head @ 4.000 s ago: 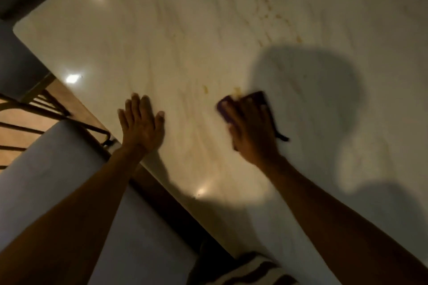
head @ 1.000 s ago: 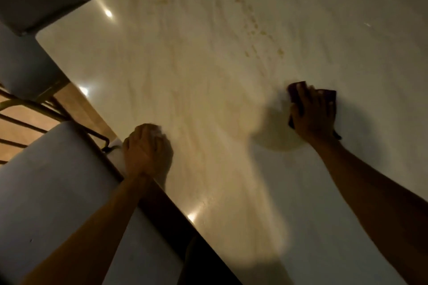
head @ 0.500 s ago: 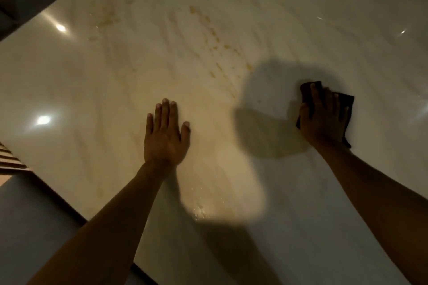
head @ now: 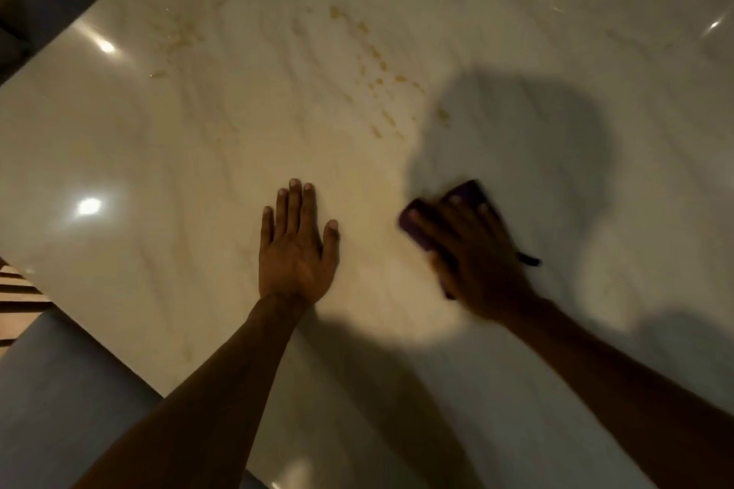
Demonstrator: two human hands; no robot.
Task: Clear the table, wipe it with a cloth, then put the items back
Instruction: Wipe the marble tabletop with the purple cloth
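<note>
Marble table under a flat left hand — right hand presses the dark cloth, fingers spread — yellowish specks beyond risk being missed.

A dark purple cloth lies flat on the pale, stained marble table.

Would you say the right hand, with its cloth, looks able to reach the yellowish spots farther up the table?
Probably yes: nothing lies between the right hand, pressing the cloth, and the spots.
</note>
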